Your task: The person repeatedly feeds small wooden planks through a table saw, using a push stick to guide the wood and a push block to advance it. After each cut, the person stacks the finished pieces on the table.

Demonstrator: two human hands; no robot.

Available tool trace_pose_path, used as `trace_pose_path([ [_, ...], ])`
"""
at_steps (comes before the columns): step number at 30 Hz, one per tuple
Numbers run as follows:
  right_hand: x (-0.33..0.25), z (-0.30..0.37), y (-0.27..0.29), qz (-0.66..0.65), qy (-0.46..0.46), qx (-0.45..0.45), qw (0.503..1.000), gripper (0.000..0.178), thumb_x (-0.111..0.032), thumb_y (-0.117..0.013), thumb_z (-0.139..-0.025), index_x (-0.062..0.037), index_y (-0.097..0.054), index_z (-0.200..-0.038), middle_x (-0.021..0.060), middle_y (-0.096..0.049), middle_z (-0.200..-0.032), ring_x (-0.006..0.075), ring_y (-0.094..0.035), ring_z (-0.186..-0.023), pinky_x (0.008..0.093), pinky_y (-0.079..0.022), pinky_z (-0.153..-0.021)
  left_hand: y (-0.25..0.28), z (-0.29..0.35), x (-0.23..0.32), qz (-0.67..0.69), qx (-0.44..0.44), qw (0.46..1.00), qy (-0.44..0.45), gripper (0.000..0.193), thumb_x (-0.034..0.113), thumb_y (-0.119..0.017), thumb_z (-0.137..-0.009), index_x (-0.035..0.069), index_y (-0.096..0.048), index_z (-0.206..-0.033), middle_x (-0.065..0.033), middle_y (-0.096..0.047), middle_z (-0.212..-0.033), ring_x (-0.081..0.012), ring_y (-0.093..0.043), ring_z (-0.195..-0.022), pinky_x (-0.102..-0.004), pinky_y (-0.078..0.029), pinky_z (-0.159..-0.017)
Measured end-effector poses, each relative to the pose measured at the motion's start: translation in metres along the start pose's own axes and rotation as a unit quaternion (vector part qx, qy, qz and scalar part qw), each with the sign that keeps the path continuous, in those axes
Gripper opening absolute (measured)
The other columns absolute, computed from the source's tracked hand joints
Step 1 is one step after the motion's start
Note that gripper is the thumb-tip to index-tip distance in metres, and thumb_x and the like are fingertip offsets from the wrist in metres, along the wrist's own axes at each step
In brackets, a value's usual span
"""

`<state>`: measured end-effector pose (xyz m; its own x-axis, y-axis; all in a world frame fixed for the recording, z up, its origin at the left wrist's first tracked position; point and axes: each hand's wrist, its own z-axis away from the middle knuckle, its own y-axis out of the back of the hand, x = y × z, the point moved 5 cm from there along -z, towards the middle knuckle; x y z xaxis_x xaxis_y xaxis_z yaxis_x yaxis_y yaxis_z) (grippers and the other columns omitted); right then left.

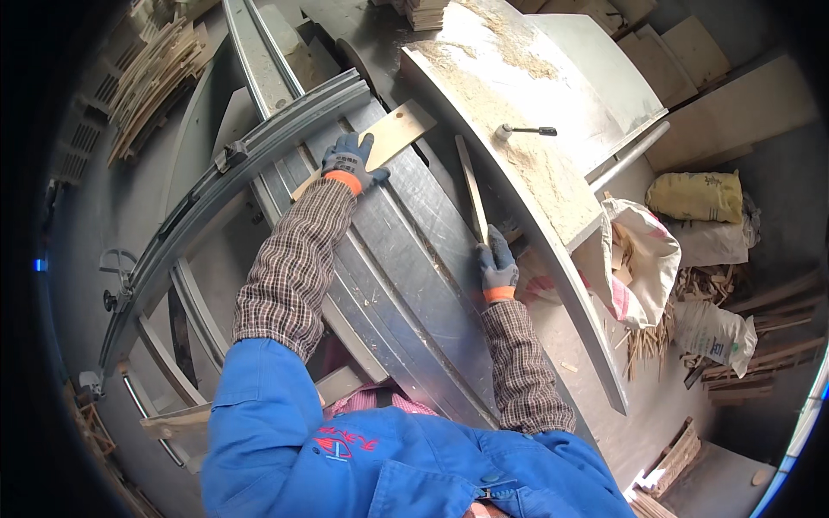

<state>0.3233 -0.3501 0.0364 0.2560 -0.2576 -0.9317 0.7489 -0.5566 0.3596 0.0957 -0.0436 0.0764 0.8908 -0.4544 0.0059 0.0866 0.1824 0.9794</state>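
Observation:
My left hand [350, 164], in a grey-blue work glove with an orange cuff, grips a pale wooden board [401, 134] across its width. That board lies aslant on the metal table [406, 259] of a saw, close to the rail-like fence [285, 116]. To the right, my right hand [497, 266], gloved alike, is closed round the near end of a thin wooden strip [471, 186]. The strip points away from me along the sawdust-covered side table [553, 181]. My fingers partly hide both pieces of wood.
A black-handled lever [527, 130] stands on the side table. On the floor at the right are an open white sack [639, 259] of offcuts, a yellow sack [695, 197] and scattered wood strips. Stacked wood pieces [160, 82] stand at the far left. Metal frame bars extend left of the table.

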Motion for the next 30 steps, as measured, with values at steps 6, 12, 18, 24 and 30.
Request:
trace_pose_path([
  [6,-0.006,0.001,-0.001,0.044,0.036,-0.049,0.997,0.048,-0.017,-0.069,-0.093,-0.0059,-0.058,-0.138,0.0142,-0.064,-0.133,0.0217,-0.062,-0.121,0.0324,-0.046,-0.104,-0.002,-0.008,-0.005,-0.037,0.055,0.996,-0.052,0.072,0.045,-0.064,-0.089,0.021,-0.039,-0.152,-0.0035,-0.037,-0.158,-0.0255,-0.035,-0.142,-0.0427,-0.028,-0.118],
  [12,-0.014,-0.024,-0.021,-0.007,0.016,-0.060,0.998,0.047,-0.016,-0.068,-0.093,-0.0060,-0.058,-0.138,0.0119,-0.065,-0.131,0.0197,-0.061,-0.121,0.0310,-0.046,-0.102,-0.007,-0.034,0.003,0.006,0.091,0.994,-0.064,0.050,0.037,-0.063,-0.091,0.023,-0.054,-0.138,-0.0043,-0.053,-0.139,-0.0261,-0.047,-0.129,-0.0441,-0.044,-0.105],
  [18,-0.025,-0.047,-0.042,-0.090,-0.043,-0.062,0.993,0.045,-0.013,-0.067,-0.094,-0.0075,-0.059,-0.138,0.0078,-0.067,-0.126,0.0134,-0.061,-0.110,0.0264,-0.048,-0.092,-0.001,-0.043,-0.002,0.056,0.142,0.988,-0.017,0.042,0.034,-0.065,-0.090,0.022,-0.060,-0.130,-0.0003,-0.059,-0.130,-0.0256,-0.053,-0.121,-0.0438,-0.051,-0.097],
  [24,-0.027,-0.042,-0.053,-0.100,-0.090,-0.053,0.990,0.048,-0.015,-0.067,-0.093,-0.0078,-0.058,-0.139,0.0133,-0.065,-0.131,0.0199,-0.061,-0.121,0.0303,-0.048,-0.098,-0.005,-0.044,-0.008,0.057,0.147,0.987,-0.022,0.038,0.037,-0.065,-0.090,0.022,-0.062,-0.126,0.0025,-0.059,-0.130,-0.0240,-0.053,-0.121,-0.0432,-0.051,-0.098],
  [30,-0.024,-0.045,-0.053,-0.084,-0.088,-0.059,0.991,0.048,-0.015,-0.066,-0.093,-0.0080,-0.057,-0.140,0.0120,-0.065,-0.131,0.0177,-0.061,-0.120,0.0294,-0.049,-0.096,0.001,-0.045,-0.009,0.077,0.080,0.994,0.001,0.045,0.041,-0.067,-0.089,0.022,-0.061,-0.130,0.0005,-0.054,-0.141,-0.0237,-0.048,-0.128,-0.0425,-0.045,-0.106],
])
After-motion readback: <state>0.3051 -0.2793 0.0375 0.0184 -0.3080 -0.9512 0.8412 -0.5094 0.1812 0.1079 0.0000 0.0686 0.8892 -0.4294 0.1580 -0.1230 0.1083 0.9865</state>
